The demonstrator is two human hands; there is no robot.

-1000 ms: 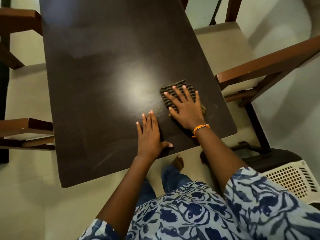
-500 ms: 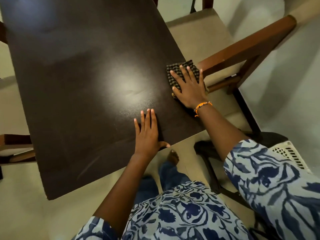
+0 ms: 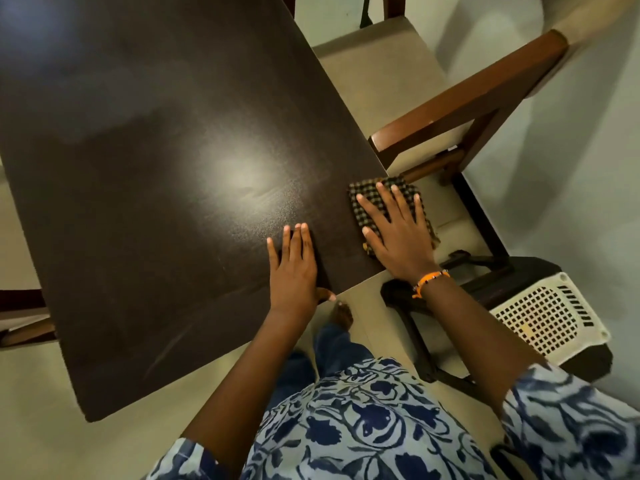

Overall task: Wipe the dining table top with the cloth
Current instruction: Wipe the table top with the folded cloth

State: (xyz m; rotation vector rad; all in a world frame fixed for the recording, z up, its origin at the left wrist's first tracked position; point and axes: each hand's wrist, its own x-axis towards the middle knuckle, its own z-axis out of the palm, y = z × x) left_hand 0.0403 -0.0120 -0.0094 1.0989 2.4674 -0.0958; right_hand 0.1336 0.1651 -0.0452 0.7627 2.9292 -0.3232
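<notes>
Two hands flat: right hand (image 3: 398,233), fingers spread, presses the dark checked cloth (image 3: 372,197) at the dark brown worktop (image 3: 156,168) edge, right of centre; left hand (image 3: 294,268) braces, empty. Mid-wipe; next, probably sweep back inward.

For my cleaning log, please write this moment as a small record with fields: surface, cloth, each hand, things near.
surface: dark dining table top
cloth: checked cloth, at the table's right edge, partly overhanging
right hand: flat on cloth, fingers spread
left hand: flat on bare table, near corner
nearby: wooden chair; white lattice basket on the floor
</notes>
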